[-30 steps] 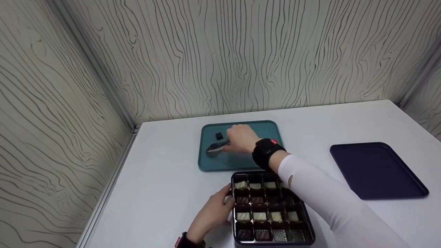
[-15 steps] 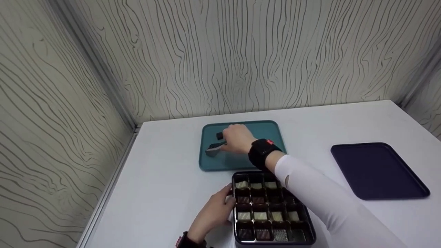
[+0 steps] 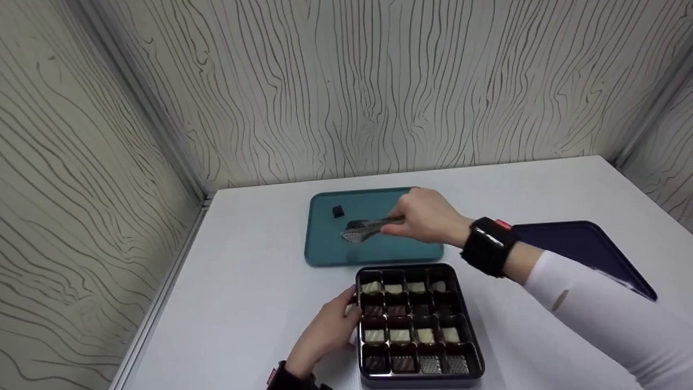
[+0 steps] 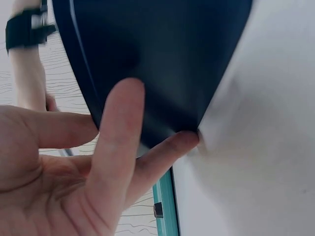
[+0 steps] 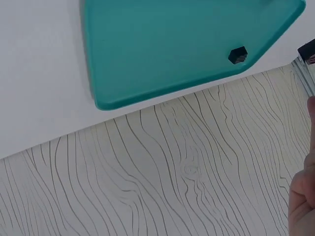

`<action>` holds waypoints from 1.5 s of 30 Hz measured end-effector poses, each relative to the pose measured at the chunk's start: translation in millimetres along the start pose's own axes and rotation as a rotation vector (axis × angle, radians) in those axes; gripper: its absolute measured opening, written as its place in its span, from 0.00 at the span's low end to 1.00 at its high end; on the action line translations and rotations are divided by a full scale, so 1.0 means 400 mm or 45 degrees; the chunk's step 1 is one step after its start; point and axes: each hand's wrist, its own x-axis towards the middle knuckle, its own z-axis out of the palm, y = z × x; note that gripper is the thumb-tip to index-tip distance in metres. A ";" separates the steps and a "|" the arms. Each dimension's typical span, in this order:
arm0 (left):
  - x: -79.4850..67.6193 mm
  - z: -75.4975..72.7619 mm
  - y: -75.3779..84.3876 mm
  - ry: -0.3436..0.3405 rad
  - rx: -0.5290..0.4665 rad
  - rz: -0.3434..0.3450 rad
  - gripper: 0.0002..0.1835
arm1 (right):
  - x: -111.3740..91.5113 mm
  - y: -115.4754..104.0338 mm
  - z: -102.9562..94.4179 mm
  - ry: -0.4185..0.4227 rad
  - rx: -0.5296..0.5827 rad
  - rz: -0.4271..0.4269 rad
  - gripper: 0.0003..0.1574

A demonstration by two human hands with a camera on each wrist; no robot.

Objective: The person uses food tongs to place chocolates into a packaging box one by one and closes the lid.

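Observation:
My right hand (image 3: 427, 216) holds a pair of metal tongs (image 3: 373, 226) with perforated ends, above the teal tray (image 3: 319, 244). In the right wrist view a dark chocolate (image 5: 307, 51) with pinkish stripes sits at the tongs' tips. Another dark chocolate (image 3: 338, 211) lies on the tray's left part. My left hand (image 3: 327, 327) rests against the left side of a dark box (image 3: 470, 303). Its compartments hold pale and dark chocolates in rows. Seen from the left wrist, nearly straight fingers (image 4: 115, 142) touch the box's outer wall.
A dark blue tray (image 3: 584, 246) lies on the white table (image 3: 254, 260) at the right, partly behind my right forearm. A wood-patterned wall (image 3: 346, 97) closes off the table's back, and another stands at the left.
My right hand has moved the tongs up and to the right from the tray's left part. The left hand stays against the box.

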 end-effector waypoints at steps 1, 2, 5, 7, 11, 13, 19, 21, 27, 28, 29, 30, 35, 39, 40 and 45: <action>0.000 0.000 -0.001 -0.009 -0.017 -0.006 0.31 | -0.026 0.005 -0.011 0.000 -0.006 -0.004 0.15; 0.001 0.000 -0.002 -0.010 -0.020 -0.010 0.31 | -0.052 0.009 -0.020 -0.005 -0.011 -0.006 0.15; 0.000 -0.001 -0.003 -0.026 -0.059 -0.029 0.31 | -0.129 0.017 -0.044 -0.011 -0.018 -0.017 0.15; -0.001 -0.003 -0.004 -0.027 -0.068 -0.035 0.32 | -0.178 0.018 -0.058 -0.006 -0.015 -0.030 0.14; -0.002 -0.004 -0.004 -0.019 -0.028 -0.014 0.32 | -0.271 0.010 -0.074 0.014 -0.027 -0.109 0.12; -0.003 -0.004 -0.003 -0.021 -0.021 -0.009 0.31 | -0.313 0.005 -0.076 0.014 -0.040 -0.172 0.13; 0.000 -0.007 -0.003 -0.039 -0.071 -0.021 0.32 | -0.398 -0.006 -0.065 0.072 -0.151 -0.380 0.24; 0.002 -0.008 -0.003 -0.040 -0.068 -0.024 0.32 | -0.413 -0.011 -0.061 0.088 -0.191 -0.420 0.27; 0.003 -0.005 -0.004 -0.041 -0.089 -0.037 0.32 | -0.441 -0.027 -0.058 0.060 -0.232 -0.480 0.27; 0.003 -0.005 -0.004 -0.041 -0.090 -0.037 0.32 | -0.444 -0.030 -0.059 0.051 -0.233 -0.485 0.26; 0.003 -0.004 -0.004 -0.041 -0.087 -0.039 0.32 | -0.446 -0.033 -0.060 0.042 -0.240 -0.490 0.25; 0.002 -0.003 -0.004 -0.043 -0.085 -0.041 0.32 | -0.448 -0.037 -0.061 0.031 -0.246 -0.493 0.24; 0.003 -0.003 -0.004 -0.038 -0.046 -0.034 0.32 | -0.446 -0.051 -0.064 -0.031 -0.300 -0.517 0.21; 0.003 -0.002 -0.004 -0.028 -0.021 -0.023 0.32 | -0.434 -0.066 -0.067 -0.083 -0.325 -0.518 0.19; 0.003 -0.002 -0.004 -0.026 -0.025 -0.025 0.32 | -0.430 -0.071 -0.067 -0.095 -0.332 -0.515 0.19; 0.001 -0.003 -0.003 -0.026 -0.020 -0.015 0.32 | -0.403 -0.101 -0.070 -0.142 -0.425 -0.514 0.26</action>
